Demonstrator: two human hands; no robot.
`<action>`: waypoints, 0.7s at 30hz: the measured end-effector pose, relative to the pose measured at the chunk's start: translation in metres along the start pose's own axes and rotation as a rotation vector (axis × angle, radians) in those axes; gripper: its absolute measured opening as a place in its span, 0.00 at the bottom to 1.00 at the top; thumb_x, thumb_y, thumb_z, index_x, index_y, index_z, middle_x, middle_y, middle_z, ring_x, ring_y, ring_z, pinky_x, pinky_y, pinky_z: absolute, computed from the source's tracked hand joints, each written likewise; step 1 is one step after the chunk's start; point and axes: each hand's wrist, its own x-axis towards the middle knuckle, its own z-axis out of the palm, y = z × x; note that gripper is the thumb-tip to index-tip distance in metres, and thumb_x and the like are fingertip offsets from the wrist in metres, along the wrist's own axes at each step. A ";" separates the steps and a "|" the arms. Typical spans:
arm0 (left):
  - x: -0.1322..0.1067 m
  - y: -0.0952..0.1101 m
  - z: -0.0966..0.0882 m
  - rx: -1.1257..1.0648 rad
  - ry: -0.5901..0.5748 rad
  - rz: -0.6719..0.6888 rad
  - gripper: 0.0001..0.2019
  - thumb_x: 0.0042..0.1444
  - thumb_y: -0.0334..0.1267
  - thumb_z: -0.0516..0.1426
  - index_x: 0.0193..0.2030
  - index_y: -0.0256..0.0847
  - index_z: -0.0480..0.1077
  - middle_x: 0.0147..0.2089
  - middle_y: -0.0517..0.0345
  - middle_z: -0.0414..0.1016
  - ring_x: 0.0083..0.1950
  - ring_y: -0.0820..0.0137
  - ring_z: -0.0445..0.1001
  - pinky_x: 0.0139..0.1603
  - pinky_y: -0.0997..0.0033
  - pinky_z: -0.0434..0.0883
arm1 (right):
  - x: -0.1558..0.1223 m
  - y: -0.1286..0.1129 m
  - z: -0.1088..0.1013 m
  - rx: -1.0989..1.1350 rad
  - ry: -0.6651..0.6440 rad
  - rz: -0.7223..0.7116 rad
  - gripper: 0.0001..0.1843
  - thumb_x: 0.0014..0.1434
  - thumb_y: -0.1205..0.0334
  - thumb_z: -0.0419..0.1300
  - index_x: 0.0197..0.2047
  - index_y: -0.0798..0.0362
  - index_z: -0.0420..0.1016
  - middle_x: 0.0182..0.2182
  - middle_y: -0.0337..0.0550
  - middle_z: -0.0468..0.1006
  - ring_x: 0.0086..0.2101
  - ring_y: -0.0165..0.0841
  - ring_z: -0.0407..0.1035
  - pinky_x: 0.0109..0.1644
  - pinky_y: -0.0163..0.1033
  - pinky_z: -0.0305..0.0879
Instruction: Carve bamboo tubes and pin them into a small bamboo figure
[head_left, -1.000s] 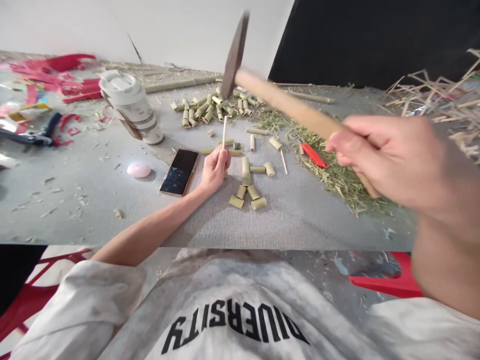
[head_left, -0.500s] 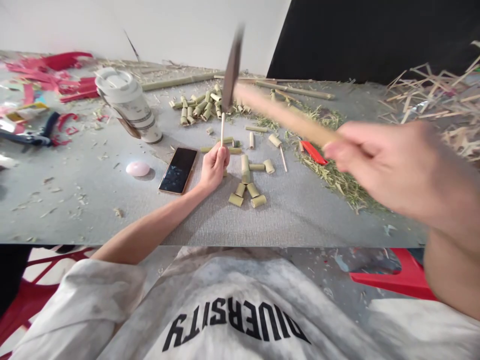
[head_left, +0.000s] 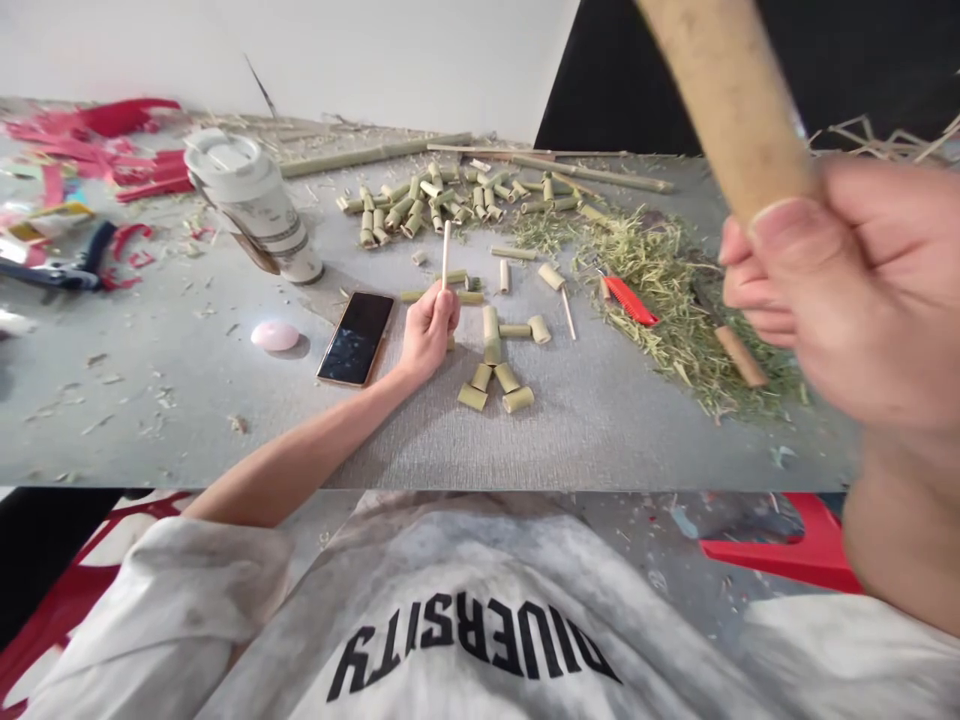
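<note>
My left hand [head_left: 430, 330] is closed round a thin wooden stick [head_left: 446, 255], which stands upright above the fist. A bit of bamboo shows just under that hand; whether the stick enters it is hidden. On the right, my raised right hand [head_left: 855, 290] grips the wooden handle [head_left: 739, 100] of a hammer, whose head is out of view. Beside my left hand, short bamboo pieces [head_left: 491, 335] lie joined or laid out in a figure-like shape on the table [head_left: 405, 440]. A bamboo piece [head_left: 551, 276] with another thin stick [head_left: 568, 315] rests behind them.
A heap of cut bamboo tubes [head_left: 412, 205] lies at the back. Left of my hand are a phone [head_left: 356, 338], a pink oval object [head_left: 275, 336] and a lidded cup [head_left: 259, 210]. A red-handled cutter [head_left: 631, 300] lies on green shavings [head_left: 660, 350]. Pliers [head_left: 67, 265] sit far left.
My right hand has lifted and swung the hammer up and back, taking its head from near the stick's top to out of view. My left hand and the stick have stayed put.
</note>
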 end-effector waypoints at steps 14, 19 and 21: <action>0.000 0.003 0.001 -0.013 -0.004 -0.011 0.31 0.75 0.66 0.53 0.29 0.44 0.59 0.25 0.64 0.56 0.24 0.74 0.54 0.24 0.71 0.55 | 0.001 -0.001 0.004 -0.072 -0.289 -0.031 0.26 0.76 0.41 0.58 0.29 0.47 0.70 0.18 0.35 0.67 0.18 0.30 0.57 0.24 0.42 0.49; 0.000 0.003 0.000 -0.013 -0.008 -0.008 0.31 0.75 0.66 0.53 0.30 0.44 0.59 0.25 0.64 0.56 0.24 0.75 0.54 0.24 0.71 0.55 | 0.002 -0.002 0.005 -0.023 -0.115 0.034 0.24 0.77 0.43 0.59 0.32 0.48 0.71 0.25 0.38 0.75 0.23 0.31 0.67 0.28 0.41 0.54; 0.000 0.003 0.000 -0.015 -0.008 -0.009 0.30 0.75 0.66 0.53 0.30 0.44 0.59 0.25 0.64 0.56 0.24 0.75 0.54 0.24 0.71 0.55 | 0.002 0.001 0.013 -0.087 -0.290 -0.003 0.22 0.75 0.49 0.60 0.30 0.48 0.70 0.20 0.34 0.68 0.20 0.29 0.60 0.25 0.40 0.50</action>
